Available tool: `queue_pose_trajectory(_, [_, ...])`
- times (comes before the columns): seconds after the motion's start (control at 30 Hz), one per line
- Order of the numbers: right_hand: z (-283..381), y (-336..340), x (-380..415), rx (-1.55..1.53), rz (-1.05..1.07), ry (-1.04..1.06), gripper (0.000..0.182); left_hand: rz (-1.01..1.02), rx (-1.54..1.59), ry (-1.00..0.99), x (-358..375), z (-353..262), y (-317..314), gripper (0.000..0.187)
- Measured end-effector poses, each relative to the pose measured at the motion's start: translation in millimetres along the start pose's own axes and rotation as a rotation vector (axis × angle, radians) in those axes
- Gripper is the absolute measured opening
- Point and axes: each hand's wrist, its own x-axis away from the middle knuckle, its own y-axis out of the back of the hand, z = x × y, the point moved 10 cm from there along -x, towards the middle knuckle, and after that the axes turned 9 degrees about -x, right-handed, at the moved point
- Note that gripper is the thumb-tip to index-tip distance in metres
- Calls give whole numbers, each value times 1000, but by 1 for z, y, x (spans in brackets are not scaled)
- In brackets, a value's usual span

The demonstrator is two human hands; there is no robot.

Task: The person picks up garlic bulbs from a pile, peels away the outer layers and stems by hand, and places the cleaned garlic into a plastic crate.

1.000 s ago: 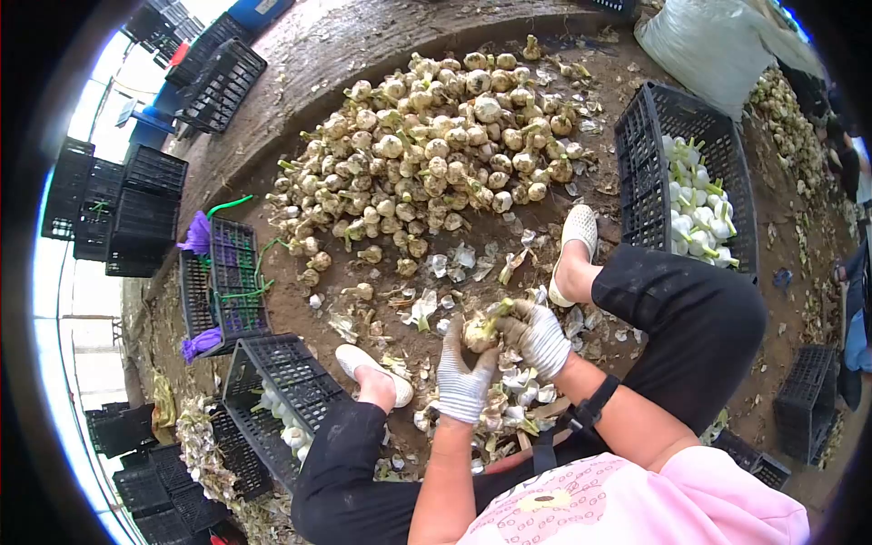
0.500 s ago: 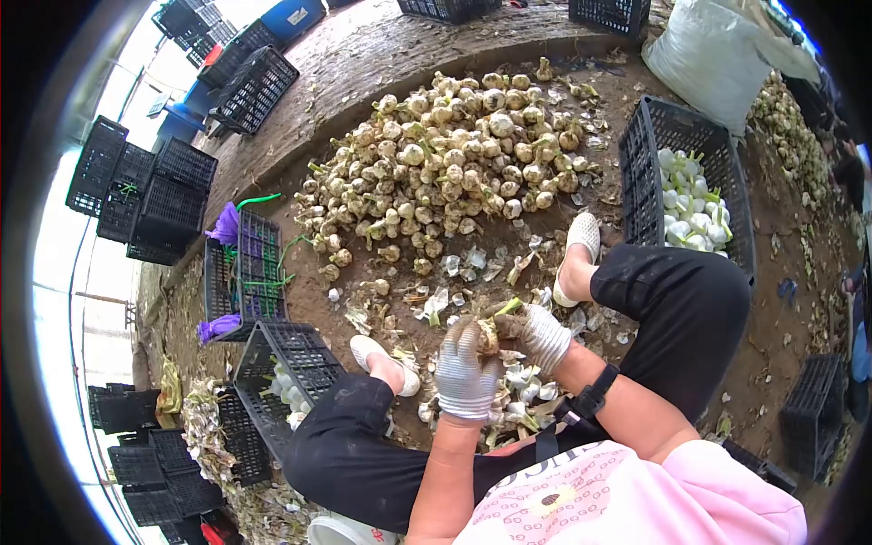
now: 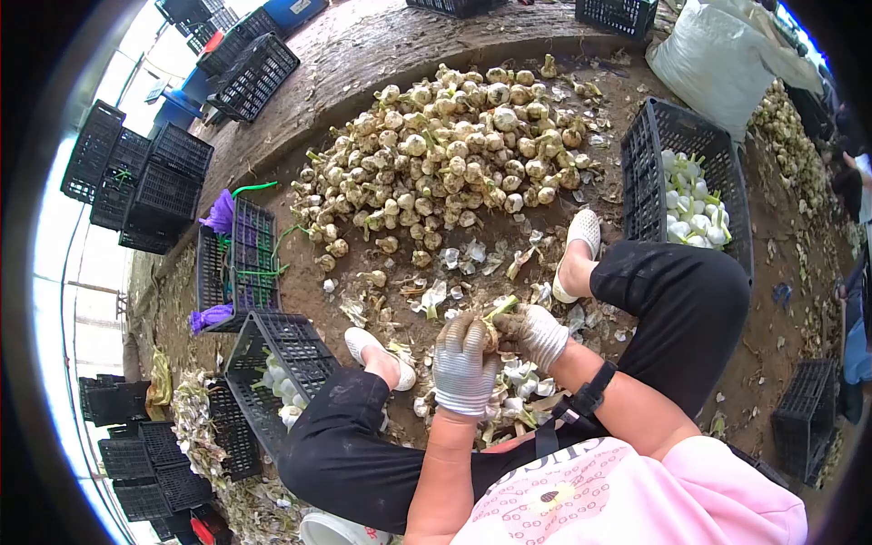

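In the head view, my left hand [image 3: 463,365], in a white glove with soiled fingers, is wrapped round a garlic bulb [image 3: 491,338]. Its pale green stem [image 3: 503,309] sticks up between my hands. My right hand [image 3: 538,336], gloved the same way, has its fingers closed against the bulb and stem from the right; its fingertips are partly hidden. Under and around my hands lie loose garlic peels [image 3: 521,380]. Just ahead on the ground is a large heap of unpeeled, soil-stained garlic [image 3: 445,154].
A black crate [image 3: 641,173] with peeled white garlic [image 3: 692,204] stands right, beside a white sack [image 3: 718,64]. Another crate [image 3: 313,350] with white bulbs is by my left knee, next to a crate with purple netting [image 3: 218,213]. A white bucket [image 3: 341,530] sits low left.
Both hands stay at nearly the same place round the garlic bulb. My right fingers have shifted slightly at the stem, and the view has tilted a little.
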Motion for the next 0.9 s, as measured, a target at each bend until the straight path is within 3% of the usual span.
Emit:
queue_pose_trajectory(0.07, [4, 0, 1, 84, 6, 15, 23, -40, 73, 86, 1, 9, 4, 54])
queue_pose_trajectory(0.17, [16, -22, 15, 366, 159, 106, 20, -9, 1104, 852, 37, 66, -42, 47])
queue_pose_trajectory(0.2, [23, -34, 25, 507, 187, 202, 20, -52, 1503, 871, 39, 70, -51, 42])
queue_pose_trajectory(0.23, [21, -33, 23, 415, 178, 200, 20, -65, 1725, 889, 42, 69, -60, 42])
queue_pose_trajectory(0.3, [18, -29, 20, 223, 157, 197, 20, 98, 2120, 966, 43, 43, -70, 44])
queue_pose_trajectory(0.4, [23, -17, 14, 88, 85, 234, 20, 113, 1528, 1053, 56, 73, -85, 44])
queue_pose_trajectory(0.43, [26, -12, 12, 43, 50, 257, 20, 127, 1166, 922, 52, 82, -76, 46])
queue_pose_trajectory(0.53, [16, -22, 13, 314, 143, 312, 23, 33, 806, 668, 39, 65, -53, 49])
queue_pose_trajectory(0.57, [9, -28, 14, 411, 200, 337, 23, 69, 905, 824, 47, 66, -62, 47])
queue_pose_trajectory(0.63, [4, -24, 9, 256, 173, 270, 20, 28, 1127, 1149, 54, 73, -66, 41])
queue_pose_trajectory(0.7, [2, -19, 2, 103, 142, 206, 17, -253, 1165, 954, 44, 89, -59, 38])
queue_pose_trajectory(0.73, [13, -7, -7, -80, 123, 305, 16, -341, 1299, 1062, 50, 88, -63, 35])
queue_pose_trajectory(0.77, [31, 5, -7, -231, -50, 328, 16, -298, 1433, 1203, 54, 93, -67, 31])
queue_pose_trajectory(0.83, [61, 29, 2, -333, -91, 362, 16, -409, 1599, 1034, 43, 102, -39, 30])
queue_pose_trajectory(0.87, [60, 25, -9, 37, 15, 326, 19, -344, 1669, 980, 42, 109, -36, 36])
queue_pose_trajectory(0.9, [37, 3, 8, 416, 132, 158, 33, -335, 1609, 985, 41, 110, -27, 45])
